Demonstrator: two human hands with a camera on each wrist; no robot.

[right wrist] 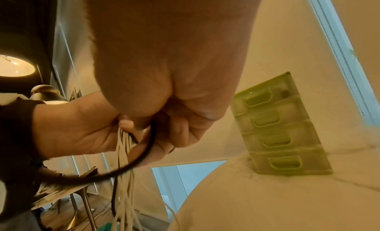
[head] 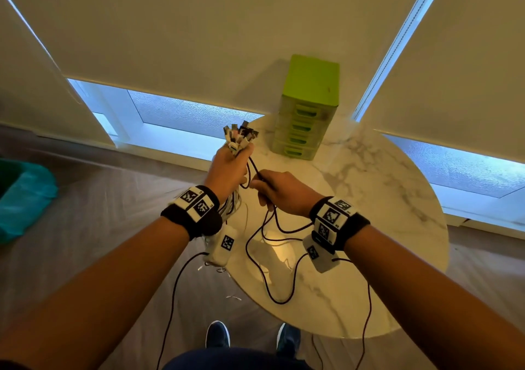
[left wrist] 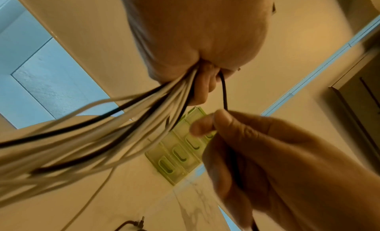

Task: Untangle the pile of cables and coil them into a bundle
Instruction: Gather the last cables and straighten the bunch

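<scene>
My left hand (head: 230, 165) grips a bundle of white and black cables (left wrist: 115, 130) in its fist above the table's left edge. Their plug ends (head: 241, 136) fan out above the fist, and the strands hang down below the wrist. My right hand (head: 279, 190), just to the right, pinches one black cable (head: 253, 168) that runs up into the left fist. That black cable (right wrist: 144, 155) passes through the right fingers and falls in loose loops (head: 272, 273) onto the round marble table (head: 397, 199).
A green mini drawer chest (head: 308, 108) stands at the table's far side, close behind my hands. Window blinds hang behind it. A teal bag (head: 25, 196) lies on the floor at left. My shoes (head: 217, 334) show beside the table's near edge.
</scene>
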